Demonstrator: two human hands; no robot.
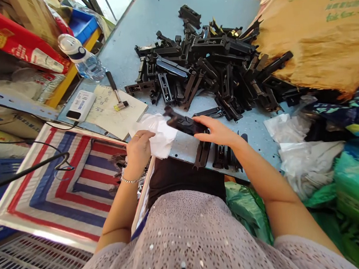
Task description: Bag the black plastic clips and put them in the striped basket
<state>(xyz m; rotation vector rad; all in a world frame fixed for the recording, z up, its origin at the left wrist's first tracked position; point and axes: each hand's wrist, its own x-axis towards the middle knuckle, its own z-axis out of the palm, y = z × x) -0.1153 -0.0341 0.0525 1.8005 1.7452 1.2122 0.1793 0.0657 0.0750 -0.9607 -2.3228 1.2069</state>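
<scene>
My right hand [213, 130] is closed round one end of a long black slotted part [185, 124], slightly blurred and held above the table's front edge. Left of it, my left hand [140, 148] pinches the edge of a crumpled white plastic bag [160, 131]; the bag's opening cannot be made out. Under my right wrist, several similar black parts [202, 153] lie side by side at the table edge. A big heap of the same black parts [200, 62] covers the table beyond my hands.
On the left are a notepad [116, 113], a black-handled hammer [113, 86], a white box-shaped device [81, 105] and a water bottle [87, 61]. A striped lined crate [59, 183] stands below left. A brown sack [315, 37] and plastic bags [311, 160] crowd the right.
</scene>
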